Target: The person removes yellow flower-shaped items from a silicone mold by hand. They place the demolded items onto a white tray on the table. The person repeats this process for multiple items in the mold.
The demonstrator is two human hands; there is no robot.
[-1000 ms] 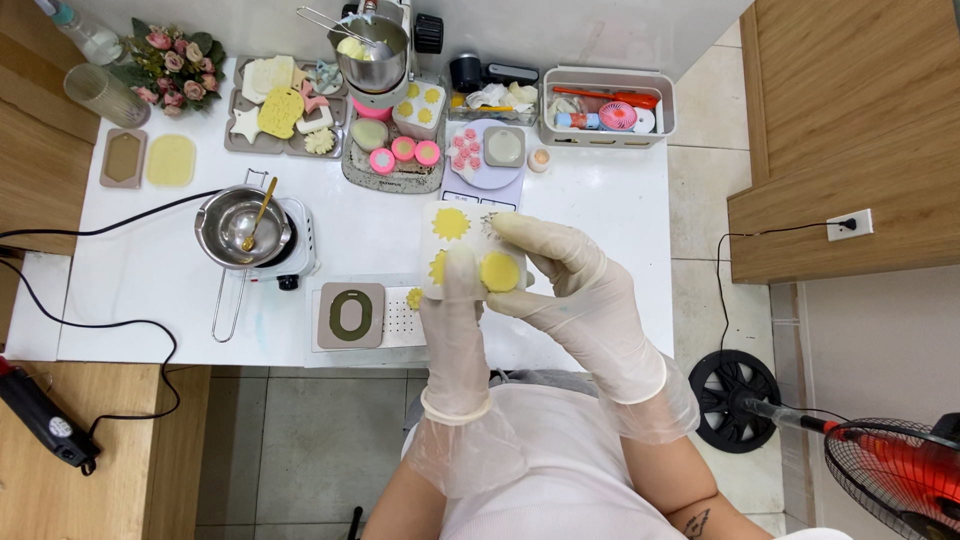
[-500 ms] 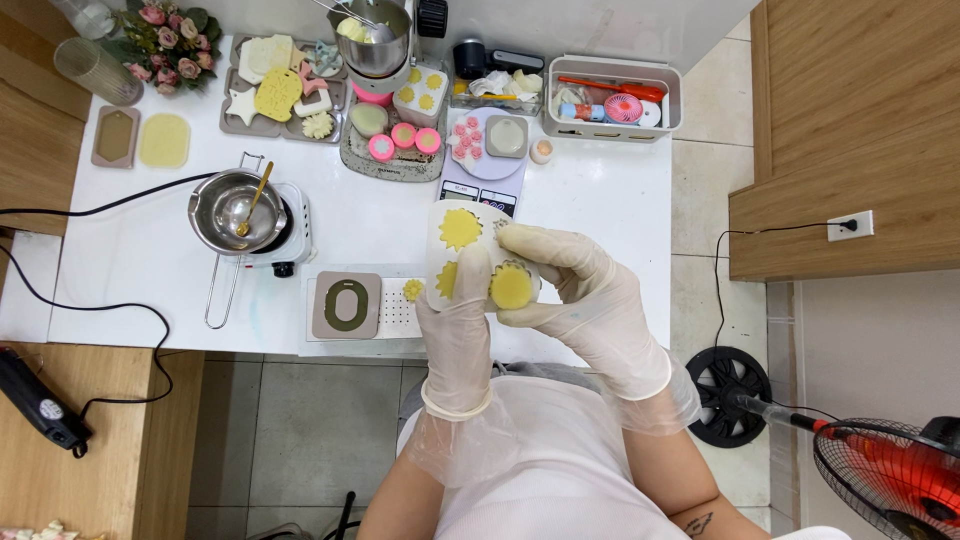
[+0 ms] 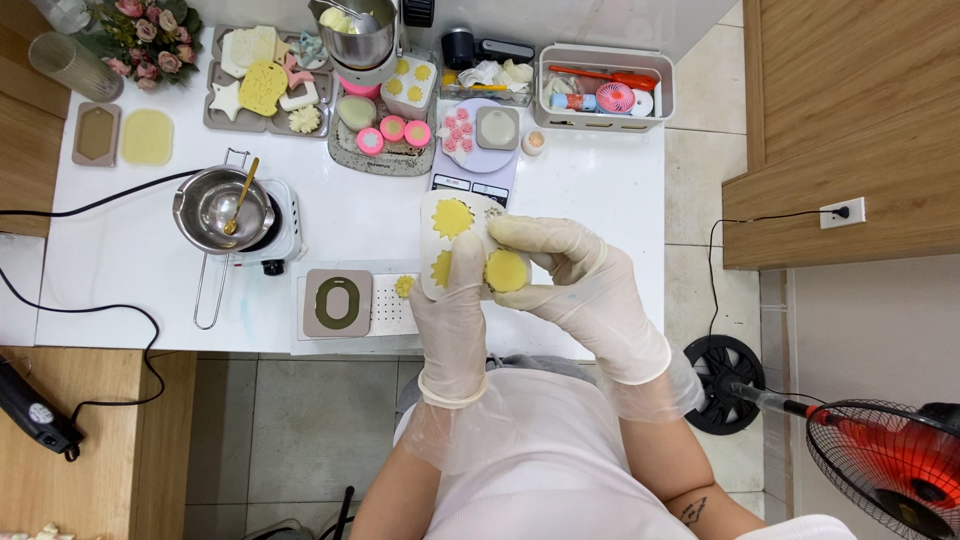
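Both my hands wear thin white gloves and hold a white silicone mould (image 3: 447,238) above the near edge of the white table (image 3: 130,260). The mould shows yellow flower-shaped wax pieces in its cavities. My left hand (image 3: 452,310) grips the mould's lower edge from below. My right hand (image 3: 560,270) grips its right side, fingers curled over the top, and a round yellow wax piece (image 3: 507,270) sits by its thumb at the mould's lower right corner.
A steel pot with a gold spoon (image 3: 222,207) sits on a small white hotplate. A tan oval mould (image 3: 338,302) and perforated white mat lie near my left hand. Trays of wax shapes (image 3: 265,82), a scale, a storage bin (image 3: 603,88) line the back. A red fan (image 3: 890,465) stands on the floor.
My hands have kept their hold on the mould with hardly any shift; the round yellow piece stays at its lower right. The camera has tilted slightly.
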